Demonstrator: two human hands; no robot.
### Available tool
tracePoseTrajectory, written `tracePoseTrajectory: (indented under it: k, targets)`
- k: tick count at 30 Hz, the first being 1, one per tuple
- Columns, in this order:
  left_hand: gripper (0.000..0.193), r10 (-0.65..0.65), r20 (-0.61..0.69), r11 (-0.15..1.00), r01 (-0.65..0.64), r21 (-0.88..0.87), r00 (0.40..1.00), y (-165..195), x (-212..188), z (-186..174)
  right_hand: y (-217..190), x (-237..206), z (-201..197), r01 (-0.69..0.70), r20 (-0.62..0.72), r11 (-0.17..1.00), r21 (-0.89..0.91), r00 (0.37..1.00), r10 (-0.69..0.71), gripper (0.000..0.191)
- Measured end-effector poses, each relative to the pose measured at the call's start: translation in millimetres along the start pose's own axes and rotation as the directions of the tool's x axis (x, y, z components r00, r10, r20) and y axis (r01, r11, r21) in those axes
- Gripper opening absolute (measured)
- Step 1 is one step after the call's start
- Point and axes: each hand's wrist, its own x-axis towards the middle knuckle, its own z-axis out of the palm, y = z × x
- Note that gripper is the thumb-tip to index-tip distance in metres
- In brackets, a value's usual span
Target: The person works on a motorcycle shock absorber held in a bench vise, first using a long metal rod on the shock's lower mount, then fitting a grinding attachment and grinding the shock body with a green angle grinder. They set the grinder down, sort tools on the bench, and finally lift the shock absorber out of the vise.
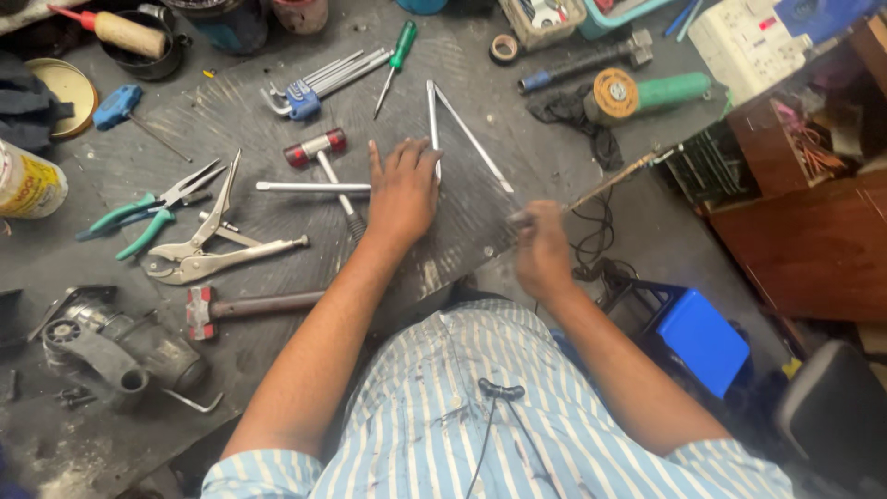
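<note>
I see my left hand lying flat and released at the middle of the frame, fingertips touching a metal rod that forms a V with a second rod. My right hand is clenched on a thin stick that runs up and right, past the tabletop edge. That edge cuts diagonally at lower right, just under the right hand; beyond it sits a blue stool. Left of centre is crowded: a small mallet, locking pliers, green pliers and a hammer. The only open surface lies just under my left wrist.
</note>
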Motion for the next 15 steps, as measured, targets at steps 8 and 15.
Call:
tracePoseTrajectory:
  k: [8,15]
  targets:
    - [0.030,0.153,0.051,0.982,-0.157,0.100,0.987,-19.1,111.3,29.9,89.5,20.3,-43.4,-0.333,0.031,0.671,0.662,0.907,0.420,0.017]
    - [0.017,0.390,0.291,0.921,-0.377,-0.104,0.874,-26.9,181.9,19.0,149.5,43.6,-118.3,-0.304,0.063,0.494,0.815,0.893,0.445,0.026]
